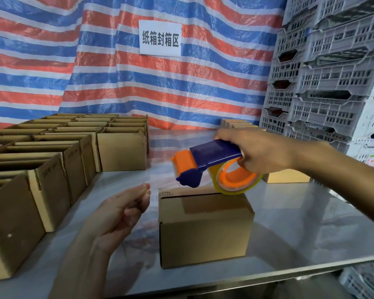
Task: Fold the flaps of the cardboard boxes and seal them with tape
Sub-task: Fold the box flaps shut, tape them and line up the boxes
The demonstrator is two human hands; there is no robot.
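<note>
the closed box [205, 225] sat on the surface [311, 223], seam running left to right, just under the tape dispenser [205, 162] the right hand [259, 152] gripped; the left hand [119, 214] hung beside its left end, fingertips [146, 190] pinched, on what i couldn't tell.

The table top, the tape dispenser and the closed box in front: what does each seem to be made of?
Table top: probably stainless steel, smooth with a dull shine; it faintly mirrors the striped sheet.
Tape dispenser: hard plastic, glossy blue and orange, with light streaks on the blue part.
Closed box: brown cardboard, matt, with folded edges.
</note>
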